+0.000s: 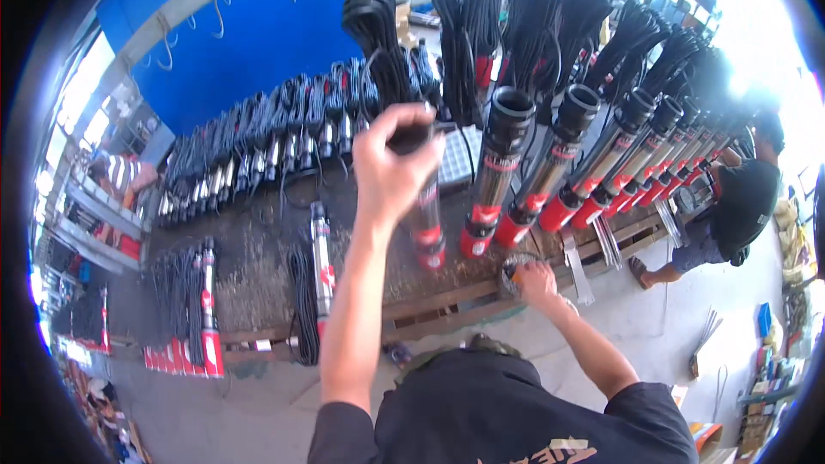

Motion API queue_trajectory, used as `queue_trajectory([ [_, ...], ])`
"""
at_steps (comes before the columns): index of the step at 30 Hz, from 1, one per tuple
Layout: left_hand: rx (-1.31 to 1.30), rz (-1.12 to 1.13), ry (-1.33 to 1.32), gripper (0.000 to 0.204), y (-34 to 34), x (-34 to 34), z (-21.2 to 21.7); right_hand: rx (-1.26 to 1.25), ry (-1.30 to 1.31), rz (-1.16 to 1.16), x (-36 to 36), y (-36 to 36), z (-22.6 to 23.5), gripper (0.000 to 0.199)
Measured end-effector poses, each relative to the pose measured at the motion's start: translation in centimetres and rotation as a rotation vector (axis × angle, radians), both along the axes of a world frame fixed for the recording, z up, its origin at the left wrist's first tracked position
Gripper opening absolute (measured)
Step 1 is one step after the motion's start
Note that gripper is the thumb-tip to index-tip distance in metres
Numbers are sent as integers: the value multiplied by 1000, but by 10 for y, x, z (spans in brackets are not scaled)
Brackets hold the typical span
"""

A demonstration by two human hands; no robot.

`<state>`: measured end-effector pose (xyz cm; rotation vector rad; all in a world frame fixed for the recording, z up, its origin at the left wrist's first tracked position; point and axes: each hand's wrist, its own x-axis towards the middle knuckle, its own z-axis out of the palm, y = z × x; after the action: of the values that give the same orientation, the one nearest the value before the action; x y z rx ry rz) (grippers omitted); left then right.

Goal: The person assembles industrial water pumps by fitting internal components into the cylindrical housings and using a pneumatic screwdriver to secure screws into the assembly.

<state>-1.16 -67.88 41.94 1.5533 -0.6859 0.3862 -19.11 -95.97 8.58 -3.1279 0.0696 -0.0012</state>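
My left hand (pixel 391 163) is closed around the black top end of a steel submersible pump (pixel 427 228), which stands upright with a red base and looks blurred. At the table's near edge, my right hand (pixel 540 282) has its fingers closed on a small orange thing that I cannot make out. A round, greyish item (pixel 507 280) lies partly under those fingers; its kind is unclear. Just right of the held pump stands another pump (pixel 496 180), first of a row with black outlets and red bases.
Black cable coils (pixel 457 34) hang above the row. More pumps with cables (pixel 301 146) line the table's far left side. One pump (pixel 321 262) lies near my left forearm. Metal strips (pixel 577 268) jut over the near edge. At right, another person (pixel 746 202) bends by the table.
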Motion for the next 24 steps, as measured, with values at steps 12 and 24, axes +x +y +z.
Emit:
queue_trajectory([
  [12, -66, 89, -260, 15, 133, -116, -14, 626, -1017, -57, 257, 228, 274, 89],
  [24, -212, -349, -153, 22, 199, -172, -26, 1247, -919, 398, 281, 212, 367, 56],
])
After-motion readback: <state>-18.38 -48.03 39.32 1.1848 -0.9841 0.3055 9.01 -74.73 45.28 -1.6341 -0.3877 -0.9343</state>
